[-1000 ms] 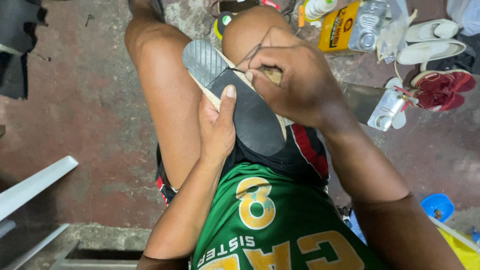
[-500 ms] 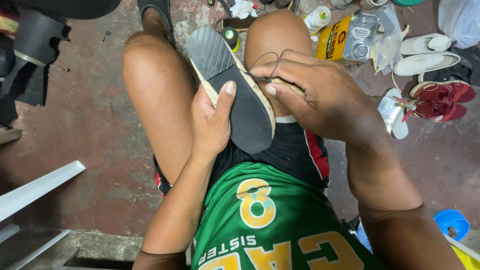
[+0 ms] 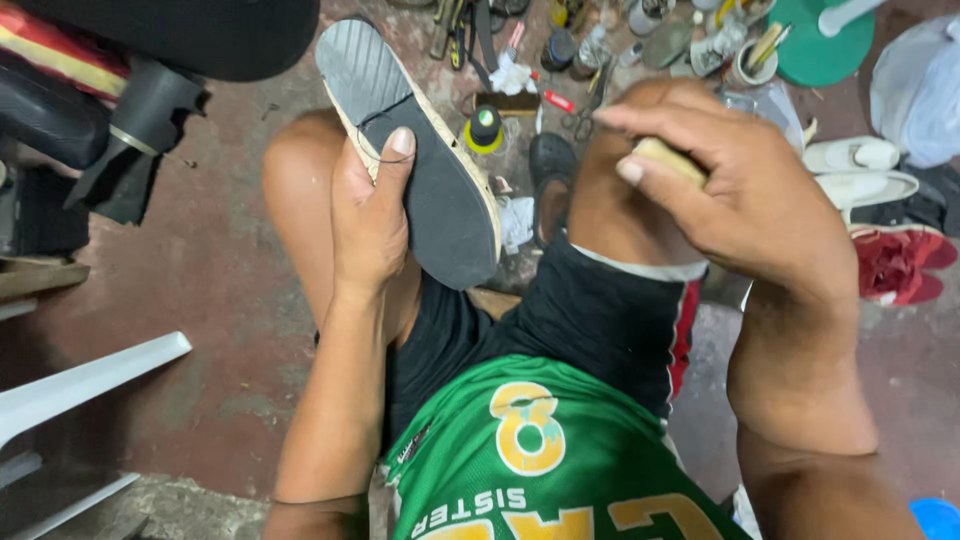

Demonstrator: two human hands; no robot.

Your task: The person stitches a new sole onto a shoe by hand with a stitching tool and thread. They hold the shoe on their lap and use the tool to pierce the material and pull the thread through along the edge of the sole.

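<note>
My left hand (image 3: 370, 210) grips a shoe (image 3: 415, 150) turned sole up, its dark grey sole and pale edge facing me, held above my left thigh. A thin dark thread loops across the sole near my thumb. Over my right knee, my right hand (image 3: 745, 185) is closed on a small tan wooden handle (image 3: 668, 160); the tool's working end is hidden by my fingers. The two hands are apart, the right one to the right of the shoe.
On the reddish concrete floor ahead lie a small bottle with a yellow base (image 3: 485, 130), scissors (image 3: 585, 110), jars and tools (image 3: 690, 40), a green lid (image 3: 820, 45), white shoes (image 3: 860, 170) and red shoes (image 3: 900, 265). A white plastic chair (image 3: 85, 380) stands at left.
My right hand has left the shoe and moved right over my knee with the wooden handle. My left hand has lifted the shoe up and away from my lap.
</note>
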